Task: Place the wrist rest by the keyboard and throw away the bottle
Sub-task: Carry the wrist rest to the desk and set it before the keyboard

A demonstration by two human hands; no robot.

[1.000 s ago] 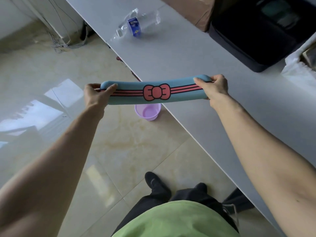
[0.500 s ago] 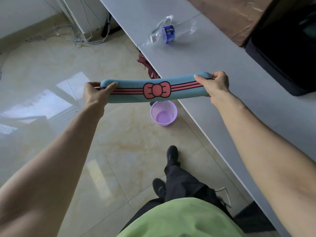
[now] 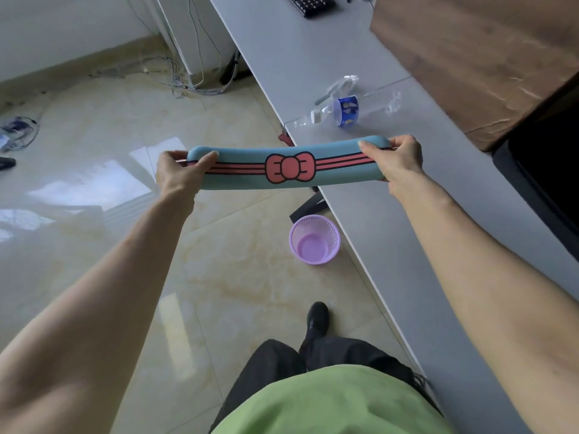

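I hold a long blue wrist rest [image 3: 250,177] with pink stripes and a pink bow, level in the air over the desk's front edge. My left hand [image 3: 180,173] grips its left end and my right hand [image 3: 398,159] grips its right end. A crushed clear plastic bottle [image 3: 347,109] with a blue label lies on the grey desk [image 3: 313,57] just beyond the rest. The corner of a black keyboard [image 3: 310,4] shows at the desk's far end. A small purple mesh bin [image 3: 314,239] stands on the floor below, beside the desk.
A brown cardboard box [image 3: 479,57] and a black case [image 3: 545,170] take up the desk's right side. Loose cables [image 3: 188,79] lie on the tiled floor by the far wall. A black desk foot [image 3: 305,208] sits near the bin. My shoe [image 3: 317,319] is below it.
I have walked forward along the desk with the wrist rest still held in both hands. The bottle and bin are closer, and the keyboard has come into view at the top.
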